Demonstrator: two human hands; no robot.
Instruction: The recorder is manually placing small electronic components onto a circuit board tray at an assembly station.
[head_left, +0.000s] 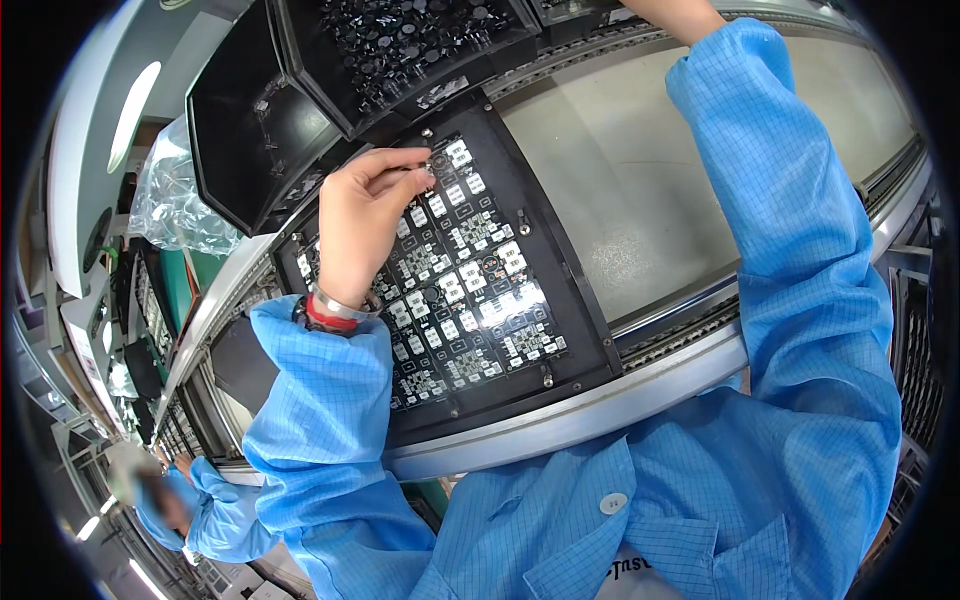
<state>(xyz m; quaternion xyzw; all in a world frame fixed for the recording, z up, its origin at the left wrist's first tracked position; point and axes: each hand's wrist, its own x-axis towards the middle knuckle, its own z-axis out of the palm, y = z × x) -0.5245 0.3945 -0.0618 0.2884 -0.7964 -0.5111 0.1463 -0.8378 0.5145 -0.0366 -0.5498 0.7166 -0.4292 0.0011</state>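
A blue checked smock with a white button (pixel 613 502) fills the lower edge, its sleeves running up to both arms. The left hand (pixel 360 222) hovers over the black pallet (pixel 560 300) of circuit boards that rests on the conveyor's near rail (pixel 560 420). Its fingers (pixel 400 165) are pinched together over a small dark part (pixel 428 172), too tiny to identify, at the pallet's far edge near the top corner. A red and silver band (pixel 335 312) circles that wrist. The right arm stretches across the grey belt (pixel 640 180) toward the far rail; its hand leaves the picture at the top, so its fingers cannot be judged. Black bins (pixel 240 140) of small components stand beyond the pallet's far edge.
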